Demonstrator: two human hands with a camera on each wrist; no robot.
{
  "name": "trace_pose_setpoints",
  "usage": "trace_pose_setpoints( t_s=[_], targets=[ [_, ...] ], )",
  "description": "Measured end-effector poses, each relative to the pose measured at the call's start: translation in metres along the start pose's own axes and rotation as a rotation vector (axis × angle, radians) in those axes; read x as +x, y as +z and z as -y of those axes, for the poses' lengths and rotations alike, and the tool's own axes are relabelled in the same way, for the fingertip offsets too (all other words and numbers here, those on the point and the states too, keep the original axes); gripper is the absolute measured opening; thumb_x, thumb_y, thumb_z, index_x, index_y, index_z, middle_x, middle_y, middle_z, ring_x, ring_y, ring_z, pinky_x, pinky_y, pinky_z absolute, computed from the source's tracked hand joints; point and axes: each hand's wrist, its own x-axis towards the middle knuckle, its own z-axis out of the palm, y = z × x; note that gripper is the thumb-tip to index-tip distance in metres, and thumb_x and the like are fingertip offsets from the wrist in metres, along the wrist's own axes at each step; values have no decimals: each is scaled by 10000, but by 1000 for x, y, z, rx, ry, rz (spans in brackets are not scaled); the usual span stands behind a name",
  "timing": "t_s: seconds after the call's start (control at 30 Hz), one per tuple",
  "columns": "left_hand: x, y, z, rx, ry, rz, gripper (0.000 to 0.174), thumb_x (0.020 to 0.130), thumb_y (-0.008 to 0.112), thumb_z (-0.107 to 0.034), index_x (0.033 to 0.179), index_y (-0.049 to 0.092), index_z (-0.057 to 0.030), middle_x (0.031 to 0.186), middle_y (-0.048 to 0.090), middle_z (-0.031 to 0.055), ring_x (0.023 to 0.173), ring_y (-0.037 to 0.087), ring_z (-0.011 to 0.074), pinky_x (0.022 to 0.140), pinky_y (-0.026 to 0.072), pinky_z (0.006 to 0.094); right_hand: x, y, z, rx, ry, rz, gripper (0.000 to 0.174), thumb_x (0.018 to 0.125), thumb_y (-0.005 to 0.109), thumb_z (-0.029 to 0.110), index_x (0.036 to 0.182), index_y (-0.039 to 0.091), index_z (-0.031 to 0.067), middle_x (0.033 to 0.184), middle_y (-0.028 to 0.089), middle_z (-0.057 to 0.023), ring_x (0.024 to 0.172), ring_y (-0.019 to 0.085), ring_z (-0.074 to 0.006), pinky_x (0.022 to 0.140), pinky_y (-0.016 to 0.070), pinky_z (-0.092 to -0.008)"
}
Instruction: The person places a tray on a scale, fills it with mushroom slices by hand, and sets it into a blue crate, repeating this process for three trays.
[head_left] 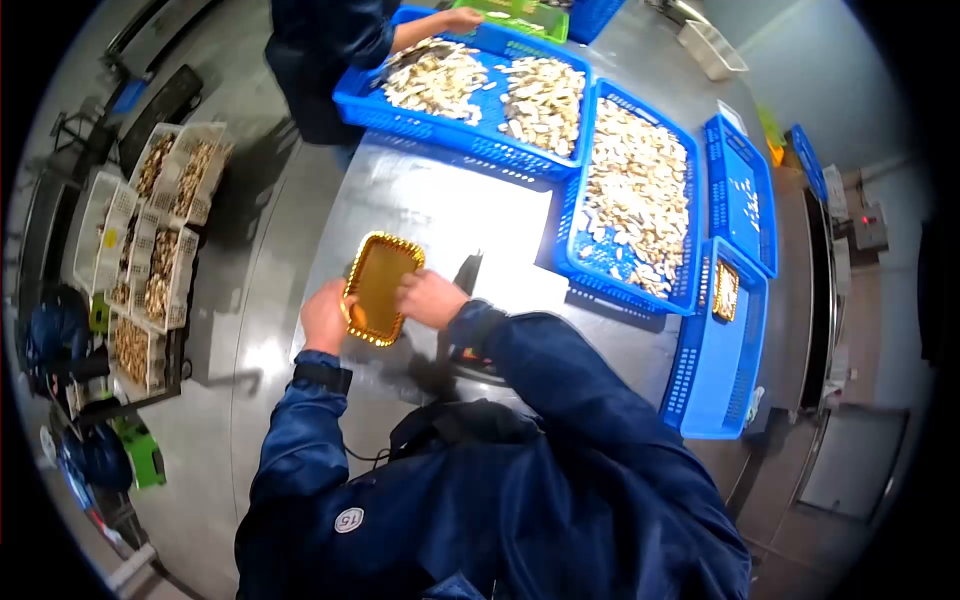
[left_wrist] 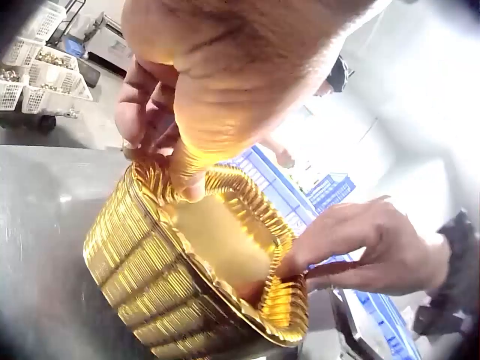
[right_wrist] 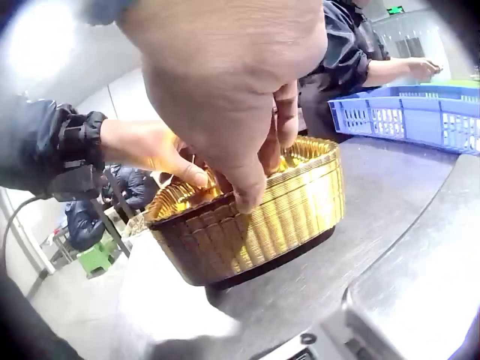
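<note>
A stack of nested gold trays (head_left: 386, 272) with fluted rims stands over the metal table in front of me. My left hand (head_left: 324, 316) pinches its left rim, thumb inside and fingers outside, as the left wrist view shows. On the opposite rim, my right hand (head_left: 432, 298) grips with the thumb on the ribbed outer wall (right_wrist: 292, 214) and the fingers reaching inside. The bottom of the top tray (left_wrist: 221, 240) is bare and shiny. Many thin layers show along the stack's side in both wrist views.
Blue crates (head_left: 570, 235) of pale, cut mushroom-like pieces line the table's far and right sides. A gold tray (head_left: 726, 292) with pieces sits in another blue crate (head_left: 712, 385). Across the table, another person's hand (head_left: 460, 20) reaches over a crate. White baskets (head_left: 165, 270) stand at left.
</note>
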Motion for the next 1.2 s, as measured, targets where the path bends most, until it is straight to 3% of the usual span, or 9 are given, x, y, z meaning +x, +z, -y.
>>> trace_pose_setpoints(
  t_s=[0.23,0.57,0.7,0.77,0.83,0.9,1.0,1.1,1.2],
  targets=[
    [1,0,13,-125,25,39,211,896,692,-273,1016,676,-100,979,689,125,945,659,400,779,515,511,18,-1,-31,63,-378,63,151,842,636,173,743,727,103,794,710,-56,799,710,-263,606,540,-386],
    [-37,-5,18,-340,-129,12,362,984,663,-207,1328,672,-97,1136,669,146,1032,660,389,884,534,479,29,-21,-40,-26,-589,14,84,848,641,156,803,692,106,794,658,-14,844,682,-219,724,543,-339],
    [-55,-14,15,-620,-329,-185,376,1036,621,-199,1388,639,-67,1229,665,138,1051,667,277,884,559,384,24,-34,-49,144,-562,-132,183,902,611,165,1075,631,108,1008,631,-61,961,645,-227,837,532,-365],
    [-67,-42,-3,-1009,-597,-262,376,1064,596,-211,1409,623,-63,1263,659,110,1056,657,202,877,565,344,19,-58,-49,137,-396,-42,307,922,591,144,1227,597,102,1140,632,-73,1095,637,-246,920,529,-378],
    [-82,-34,0,-1192,-561,-347,547,1088,567,-216,1587,394,-71,1463,549,129,1234,571,182,977,532,339,20,-79,-43,199,-216,-130,322,933,588,138,1252,608,95,1164,645,-74,1130,641,-263,942,535,-383],
    [-81,-27,-20,-1419,-415,-358,793,1063,628,-233,1673,139,-100,1612,365,176,1403,451,252,1129,428,385,19,-89,-22,450,135,-283,328,936,654,88,1264,636,69,1161,667,-128,919,707,-331,812,589,-416],
    [-50,-50,-76,-1452,-103,-297,1264,918,823,-380,1645,-164,-74,1691,113,211,1528,284,317,1220,320,421,20,-119,18,805,613,-370,289,1016,603,99,1289,653,20,1050,704,-189,882,720,-313,777,572,-377],
    [-13,-68,-102,-1325,-11,-201,1369,798,899,-485,1655,-73,-43,1648,173,231,1483,331,329,1187,376,436,7,-139,30,1533,730,-316,347,1083,560,156,1385,613,-5,1175,734,-102,986,699,-146,856,554,-305],
    [2,-64,-115,-1204,12,-59,1402,745,942,-478,1658,-24,-32,1571,304,207,1425,410,303,1174,386,424,-20,-145,21,1798,751,-237,367,1102,547,162,1424,597,-7,1186,708,-55,999,669,-111,887,561,-291]
  ],
)
